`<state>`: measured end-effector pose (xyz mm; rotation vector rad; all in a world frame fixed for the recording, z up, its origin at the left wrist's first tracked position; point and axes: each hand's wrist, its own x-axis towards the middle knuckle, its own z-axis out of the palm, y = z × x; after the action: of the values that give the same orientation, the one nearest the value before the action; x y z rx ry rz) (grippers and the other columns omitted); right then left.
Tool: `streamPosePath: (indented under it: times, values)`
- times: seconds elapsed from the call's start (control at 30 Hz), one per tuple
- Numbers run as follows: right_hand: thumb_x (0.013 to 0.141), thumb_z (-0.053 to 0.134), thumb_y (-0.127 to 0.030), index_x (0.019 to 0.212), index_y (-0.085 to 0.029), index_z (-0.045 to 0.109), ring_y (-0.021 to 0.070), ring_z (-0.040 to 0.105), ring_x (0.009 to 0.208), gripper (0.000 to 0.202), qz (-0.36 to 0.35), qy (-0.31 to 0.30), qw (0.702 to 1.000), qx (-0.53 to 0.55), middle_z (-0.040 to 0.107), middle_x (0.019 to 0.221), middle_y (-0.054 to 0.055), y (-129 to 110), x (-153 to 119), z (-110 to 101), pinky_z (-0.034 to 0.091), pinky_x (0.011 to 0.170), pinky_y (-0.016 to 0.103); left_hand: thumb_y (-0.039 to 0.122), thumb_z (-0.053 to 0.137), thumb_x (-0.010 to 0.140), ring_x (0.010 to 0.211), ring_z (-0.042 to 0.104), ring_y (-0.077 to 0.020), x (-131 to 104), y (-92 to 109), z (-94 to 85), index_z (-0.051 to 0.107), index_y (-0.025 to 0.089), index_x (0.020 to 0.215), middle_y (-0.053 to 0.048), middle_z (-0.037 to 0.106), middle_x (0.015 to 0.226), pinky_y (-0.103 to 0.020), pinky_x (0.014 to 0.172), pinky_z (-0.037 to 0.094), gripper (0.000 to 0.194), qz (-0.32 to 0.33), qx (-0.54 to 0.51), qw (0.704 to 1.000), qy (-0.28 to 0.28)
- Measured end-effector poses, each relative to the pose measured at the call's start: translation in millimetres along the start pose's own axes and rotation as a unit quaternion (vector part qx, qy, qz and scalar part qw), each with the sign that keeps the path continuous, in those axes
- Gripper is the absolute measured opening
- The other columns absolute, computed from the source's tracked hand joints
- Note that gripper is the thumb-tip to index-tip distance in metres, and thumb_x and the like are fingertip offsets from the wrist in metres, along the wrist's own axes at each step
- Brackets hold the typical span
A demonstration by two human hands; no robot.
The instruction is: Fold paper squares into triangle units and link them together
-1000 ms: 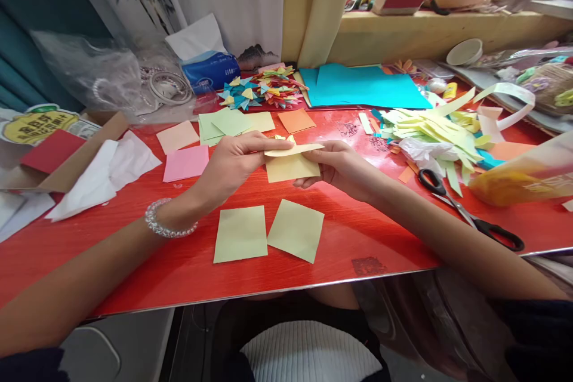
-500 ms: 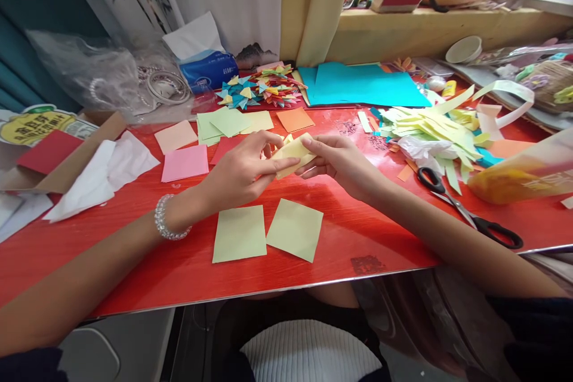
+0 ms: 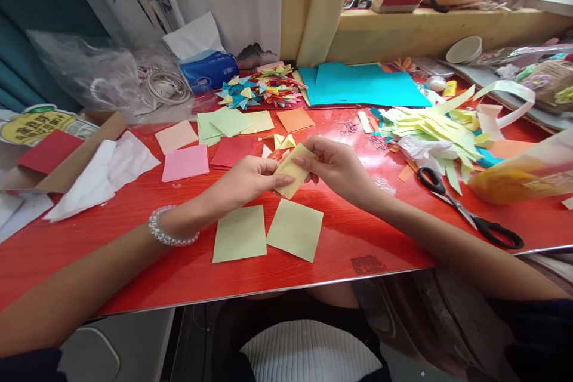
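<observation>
A folded yellow paper (image 3: 293, 174) is held in the air between both hands. My left hand (image 3: 256, 179) pinches its lower left side between thumb and fingers. My right hand (image 3: 329, 168) grips its upper right side, thumb on top. Below the hands, two pale green squares lie on the red table, a left one (image 3: 240, 234) and a right one (image 3: 295, 230). Just behind the paper sit small folded yellow pieces (image 3: 284, 141). Red squares (image 3: 233, 152) and a pink stack (image 3: 185, 163) lie to the left of them.
Black-handled scissors (image 3: 468, 209) lie at the right, beside a heap of pale green strips (image 3: 434, 131). Blue sheets (image 3: 367, 86) and a pile of folded colored pieces (image 3: 277, 86) are at the back. A cardboard box (image 3: 85, 155) stands at the left.
Both hands have come slightly down toward me and turned the yellow paper more upright. The small folded pieces and the red squares behind now show more.
</observation>
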<state>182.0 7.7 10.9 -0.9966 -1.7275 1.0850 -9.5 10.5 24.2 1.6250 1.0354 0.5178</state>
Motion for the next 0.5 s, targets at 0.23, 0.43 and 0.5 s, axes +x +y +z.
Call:
streamPosePath:
  times: [0.23,0.43,0.5]
  values:
    - [0.08,0.065,-0.041,0.089,-0.015,0.055,0.0089,0.053,0.056,0.029,0.076,-0.019,0.985,0.156,0.057,0.066,-0.001,3.2,-3.2,13.9,0.042,0.052,0.023,0.039,0.066,0.077,0.068,0.055,-0.0099,-4.7,1.8,9.9,0.069,0.016,0.077,-0.001,0.065,0.075,-0.023,0.065,0.042,0.023,0.036,-0.072,0.993,0.085]
    - [0.084,0.059,-0.043,0.073,-0.014,0.054,0.0066,0.044,0.052,0.031,0.047,0.008,0.99,0.135,0.049,0.062,-0.002,1.2,-9.9,19.7,0.035,0.048,0.023,0.043,0.066,0.075,0.077,0.057,-0.0154,-6.1,-1.3,13.9,0.063,0.016,0.083,-0.003,0.064,0.083,-0.028,0.069,0.043,0.029,0.019,-0.028,0.997,0.069]
    - [0.085,0.058,-0.044,0.072,-0.015,0.053,0.0069,0.044,0.053,0.032,0.039,0.01,0.994,0.103,0.048,0.061,-0.002,-0.3,-9.8,18.1,0.035,0.049,0.023,0.044,0.066,0.074,0.081,0.057,-0.017,-5.8,1.1,11.1,0.062,0.016,0.086,-0.004,0.064,0.087,-0.029,0.071,0.043,0.03,0.027,0.015,0.996,0.083]
